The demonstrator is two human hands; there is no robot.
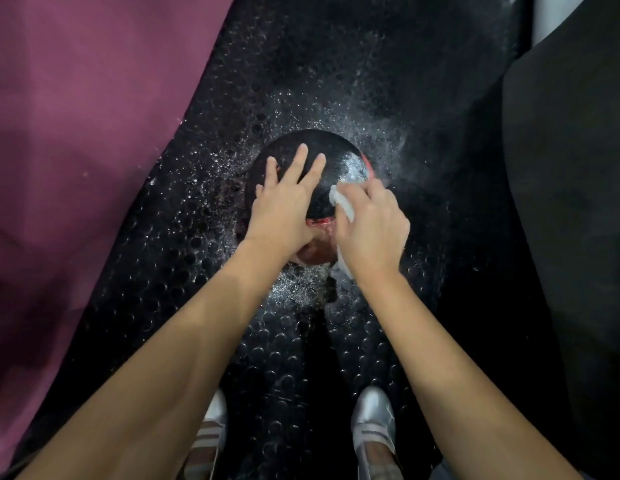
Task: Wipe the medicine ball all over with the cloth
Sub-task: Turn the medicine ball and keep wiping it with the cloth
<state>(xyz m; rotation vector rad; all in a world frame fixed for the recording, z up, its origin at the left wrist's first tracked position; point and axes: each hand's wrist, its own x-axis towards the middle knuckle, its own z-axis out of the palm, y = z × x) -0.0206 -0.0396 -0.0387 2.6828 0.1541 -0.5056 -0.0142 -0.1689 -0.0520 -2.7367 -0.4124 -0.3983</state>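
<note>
The medicine ball [331,150] is black with red patches and sits on a black studded rubber floor in the middle of the view. A wet, shiny patch shows on its upper right. My left hand [284,202] rests flat on the ball's top left, fingers straight and spread. My right hand [370,226] grips a white cloth [343,202] and presses it against the ball's right side. Part of the cloth hangs out below the wrist.
Water droplets speckle the studded black floor [353,81] around the ball. A purple mat or wall [76,133] fills the left. A dark padded object [571,202] stands at the right. My silver shoes [372,424] are at the bottom.
</note>
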